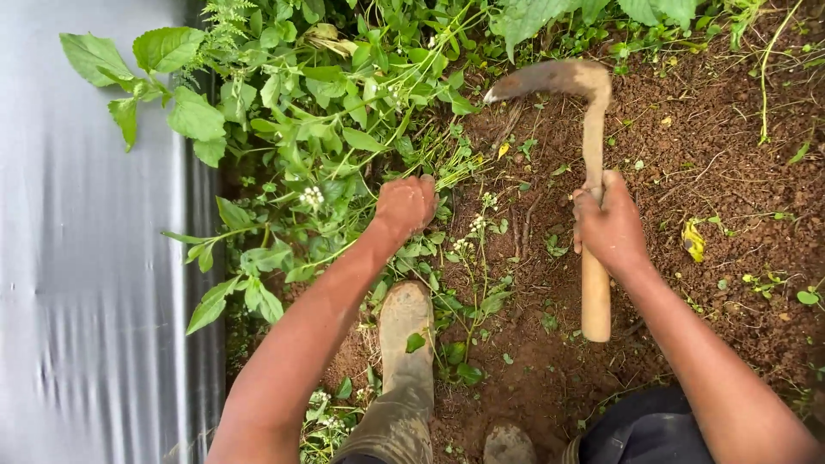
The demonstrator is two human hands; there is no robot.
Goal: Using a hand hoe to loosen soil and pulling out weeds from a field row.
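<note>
My left hand is fisted around weed stems beside the plastic sheet; my right hand grips the sickle handle, its blade seemingly above bare soil

Weeds between sheet and sickle

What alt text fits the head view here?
Seen from above, the left hand grips a bunch of green weeds while the right hand holds a wooden-handled sickle over bare soil, beside a grey plastic sheet.
</note>
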